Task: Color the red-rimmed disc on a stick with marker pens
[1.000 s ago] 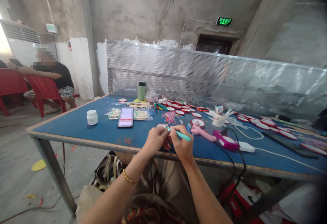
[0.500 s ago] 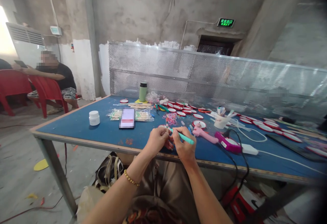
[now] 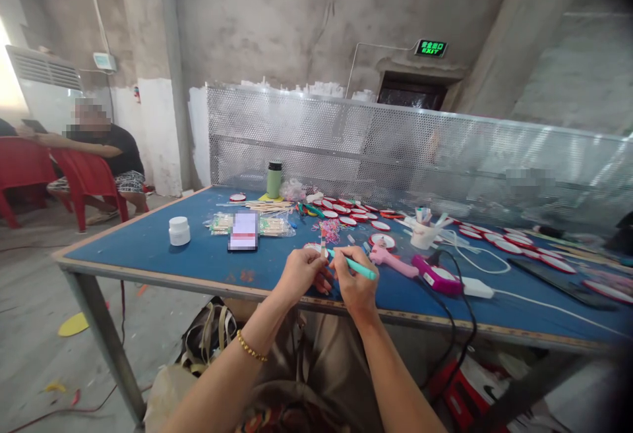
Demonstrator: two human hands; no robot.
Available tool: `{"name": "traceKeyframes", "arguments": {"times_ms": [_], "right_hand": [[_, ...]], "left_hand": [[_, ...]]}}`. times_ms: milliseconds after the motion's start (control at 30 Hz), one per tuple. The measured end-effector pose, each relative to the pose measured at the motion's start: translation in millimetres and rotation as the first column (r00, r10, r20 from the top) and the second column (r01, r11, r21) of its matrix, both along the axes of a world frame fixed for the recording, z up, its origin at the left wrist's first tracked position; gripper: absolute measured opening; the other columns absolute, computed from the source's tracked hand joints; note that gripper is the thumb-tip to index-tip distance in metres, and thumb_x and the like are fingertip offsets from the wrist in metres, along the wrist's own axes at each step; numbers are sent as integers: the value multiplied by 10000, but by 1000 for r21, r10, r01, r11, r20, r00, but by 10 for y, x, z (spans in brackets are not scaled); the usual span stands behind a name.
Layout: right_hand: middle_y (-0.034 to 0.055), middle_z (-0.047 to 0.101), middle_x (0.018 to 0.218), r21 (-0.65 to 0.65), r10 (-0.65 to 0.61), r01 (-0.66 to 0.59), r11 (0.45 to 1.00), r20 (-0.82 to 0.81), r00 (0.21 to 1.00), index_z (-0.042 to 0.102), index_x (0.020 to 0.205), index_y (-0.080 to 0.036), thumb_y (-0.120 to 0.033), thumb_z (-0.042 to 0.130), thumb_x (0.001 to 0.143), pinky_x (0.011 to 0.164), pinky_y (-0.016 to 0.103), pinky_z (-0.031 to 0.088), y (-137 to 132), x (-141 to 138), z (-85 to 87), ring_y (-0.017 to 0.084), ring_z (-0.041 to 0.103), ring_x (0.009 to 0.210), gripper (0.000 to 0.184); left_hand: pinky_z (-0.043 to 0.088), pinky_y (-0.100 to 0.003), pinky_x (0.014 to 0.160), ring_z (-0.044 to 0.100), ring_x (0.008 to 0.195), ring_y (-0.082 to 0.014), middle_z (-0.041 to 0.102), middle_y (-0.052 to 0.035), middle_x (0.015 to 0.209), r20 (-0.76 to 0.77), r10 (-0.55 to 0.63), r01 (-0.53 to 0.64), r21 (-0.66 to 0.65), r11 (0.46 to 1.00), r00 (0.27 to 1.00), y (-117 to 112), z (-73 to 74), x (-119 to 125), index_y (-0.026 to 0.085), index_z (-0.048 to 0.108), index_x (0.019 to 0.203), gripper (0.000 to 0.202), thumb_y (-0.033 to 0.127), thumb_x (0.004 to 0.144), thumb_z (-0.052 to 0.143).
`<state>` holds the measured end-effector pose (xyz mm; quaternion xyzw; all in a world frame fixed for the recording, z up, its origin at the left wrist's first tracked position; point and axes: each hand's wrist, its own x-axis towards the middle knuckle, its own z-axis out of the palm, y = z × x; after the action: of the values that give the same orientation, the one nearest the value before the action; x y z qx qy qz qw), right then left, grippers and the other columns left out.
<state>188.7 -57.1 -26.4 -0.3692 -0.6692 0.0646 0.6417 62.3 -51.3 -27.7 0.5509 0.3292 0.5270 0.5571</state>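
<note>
My left hand (image 3: 301,273) is closed in a pinch on a thin wooden stick (image 3: 323,245) that stands upright near the blue table's front edge (image 3: 208,281). My right hand (image 3: 353,281) grips a teal pen (image 3: 352,263), and the pen's tip points left at the stick. Both hands touch each other just above the table. A gold bracelet (image 3: 251,347) sits on my left wrist.
On the table lie a phone (image 3: 243,231), a white jar (image 3: 179,230), bundles of wooden sticks (image 3: 270,223), several red-rimmed white discs (image 3: 346,212), a pink glue gun (image 3: 393,260), a magenta device with cables (image 3: 438,276), a white cup (image 3: 423,232) and a green bottle (image 3: 273,178). A person sits on red chairs (image 3: 84,176) at the far left.
My hands stay together on the stick and pen, with only a slight shift. The view has swayed a little.
</note>
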Motion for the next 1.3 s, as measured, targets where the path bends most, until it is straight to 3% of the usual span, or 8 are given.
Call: {"name": "traceKeyframes", "arguments": {"times_ms": [667,1300], "right_hand": [[-24,600,620,56,-23,17,998,102,995,595,767,-214,-320,544,916,524,256,457,-8,-7,46,126,538,515,189],[-16,615,641,70,-22,14,997,111,994,605,774,-212,-299,544,917,547,257,470,-2,-12,44,132,559,547,179]], "left_hand": [[489,-208,419,631,447,-144,607,12,494,-116,76,-62,118,991,990,9,-41,4,185,543,677,254,376,841,576],[493,-208,411,623,435,-137,599,21,511,-123,88,-71,138,988,989,16,-60,17,181,537,689,160,238,837,509]]}}
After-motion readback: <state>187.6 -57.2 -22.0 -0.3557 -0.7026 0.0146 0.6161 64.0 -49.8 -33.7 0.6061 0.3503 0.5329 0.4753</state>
